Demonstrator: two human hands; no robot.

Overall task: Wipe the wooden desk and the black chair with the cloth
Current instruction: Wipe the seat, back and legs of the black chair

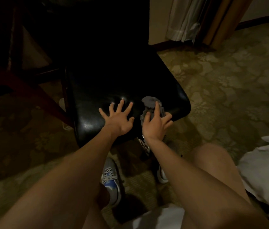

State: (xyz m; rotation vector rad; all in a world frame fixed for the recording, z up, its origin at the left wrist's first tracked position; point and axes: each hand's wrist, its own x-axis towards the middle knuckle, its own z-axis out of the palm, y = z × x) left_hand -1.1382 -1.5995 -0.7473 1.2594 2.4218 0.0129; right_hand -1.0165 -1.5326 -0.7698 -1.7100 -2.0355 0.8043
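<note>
The black chair (107,83) stands in front of me, its glossy seat facing up. My left hand (118,118) lies flat on the seat's near part with fingers spread and holds nothing. My right hand (156,123) presses a crumpled grey cloth (150,102) onto the seat near its right front corner, fingers curled over the cloth. The dark wooden desk (11,75) is at the upper left, mostly in shadow; only its leg and frame show.
Patterned carpet (229,83) covers the floor to the right and left. White bedding (265,171) lies at the right edge. My knee and shoes (110,179) are below the seat. A curtain (183,19) and wooden door frame stand at the back right.
</note>
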